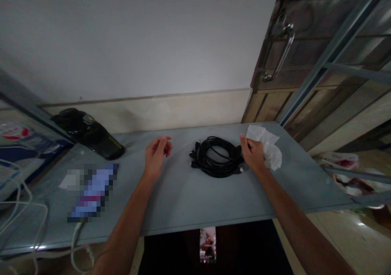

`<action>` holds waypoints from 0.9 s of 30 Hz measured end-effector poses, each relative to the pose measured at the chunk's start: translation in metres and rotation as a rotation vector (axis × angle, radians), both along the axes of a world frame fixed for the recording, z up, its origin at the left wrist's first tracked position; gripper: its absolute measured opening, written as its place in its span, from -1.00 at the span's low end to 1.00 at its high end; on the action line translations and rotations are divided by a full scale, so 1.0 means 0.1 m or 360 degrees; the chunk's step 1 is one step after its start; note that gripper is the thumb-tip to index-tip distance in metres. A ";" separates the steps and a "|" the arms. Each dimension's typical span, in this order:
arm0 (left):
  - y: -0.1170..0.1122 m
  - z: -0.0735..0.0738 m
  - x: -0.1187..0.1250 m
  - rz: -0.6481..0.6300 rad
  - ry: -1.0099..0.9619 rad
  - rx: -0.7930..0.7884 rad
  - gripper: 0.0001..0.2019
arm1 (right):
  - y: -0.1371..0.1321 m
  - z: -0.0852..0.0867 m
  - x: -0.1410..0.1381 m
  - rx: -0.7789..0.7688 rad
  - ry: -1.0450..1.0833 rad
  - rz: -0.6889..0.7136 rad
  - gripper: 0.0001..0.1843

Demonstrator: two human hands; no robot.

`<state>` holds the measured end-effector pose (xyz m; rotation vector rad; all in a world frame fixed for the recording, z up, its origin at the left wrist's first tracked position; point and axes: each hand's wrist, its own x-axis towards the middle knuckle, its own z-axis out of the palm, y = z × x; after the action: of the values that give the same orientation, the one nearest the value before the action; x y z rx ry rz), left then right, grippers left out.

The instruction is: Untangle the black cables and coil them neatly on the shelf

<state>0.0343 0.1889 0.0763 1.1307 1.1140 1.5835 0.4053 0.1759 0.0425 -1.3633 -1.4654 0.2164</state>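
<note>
A coil of black cable (217, 157) lies on the grey shelf (183, 197), near its back edge. My right hand (253, 154) rests just right of the coil, touching its edge, with fingers closed on a crumpled white tissue (269, 148). My left hand (157, 155) hovers to the left of the coil, apart from it, fingers loosely curled and holding nothing.
A black handheld device (88, 134) lies at the back left of the shelf. A blurred blue and white item (91, 191) lies at the front left. White cords (27, 218) hang at the left. A metal door with a handle (282, 53) stands at the right.
</note>
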 end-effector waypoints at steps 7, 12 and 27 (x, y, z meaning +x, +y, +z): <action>-0.12 -0.02 -0.06 -0.0158 -0.0429 -0.0128 -0.73 | 0.01 0.00 -0.02 0.0010 -0.0046 -0.0003 -0.15; -0.09 0.01 -0.18 -0.0238 -0.0755 -0.0200 -0.71 | -0.01 0.02 -0.02 0.0022 -0.0055 -0.0016 -0.15; -0.15 -0.06 -0.40 -0.0154 -0.1051 -0.0139 -0.66 | -0.08 0.02 -0.04 0.0038 -0.0032 0.0002 -0.17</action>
<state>-0.0054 0.1737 0.0707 0.5209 0.6647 1.6372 0.4008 0.1674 0.0442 -1.3489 -1.4812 0.1857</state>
